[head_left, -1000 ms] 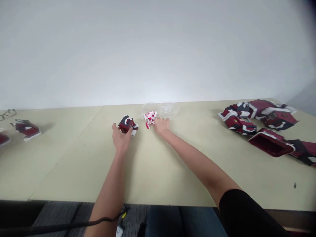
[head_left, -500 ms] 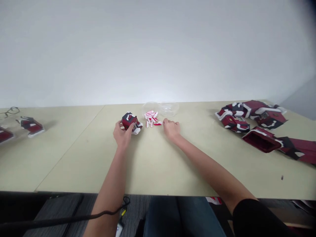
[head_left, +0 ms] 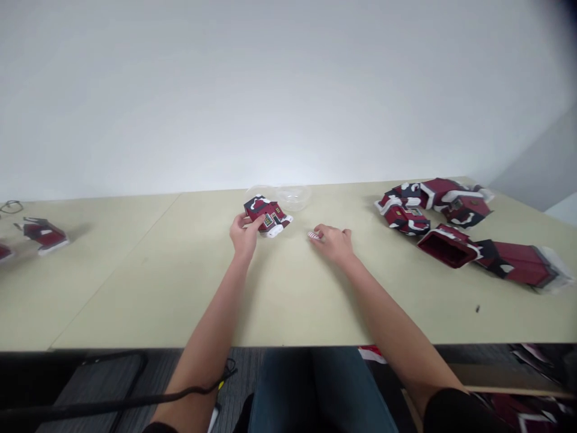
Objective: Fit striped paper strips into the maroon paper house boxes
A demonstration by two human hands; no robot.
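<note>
My left hand (head_left: pixel 244 240) is closed around a small dark-red model house (head_left: pixel 265 210) with white snow-like trim and a black roof. The house is tilted, its windowed front turned toward the right. To its right, the fingers of my right hand (head_left: pixel 337 243) pinch a small red-and-white striped piece (head_left: pixel 314 235) low over the table. The pile of striped pieces seen earlier does not show now; the house covers that area. Behind the house lies a clear plastic container (head_left: pixel 294 197), partly covered by it.
Several more red houses (head_left: pixel 451 246) lie in a group at the right. Another house (head_left: pixel 45 234) and a pair of glasses (head_left: pixel 11 207) are at the far left. A black cable (head_left: pixel 180 394) hangs before the front edge of the table (head_left: pixel 157 307).
My left hand has brought the house rightward in the view, over the striped pieces, and turned it. My right hand has moved slightly right and nearer, with a striped piece in its fingers.
</note>
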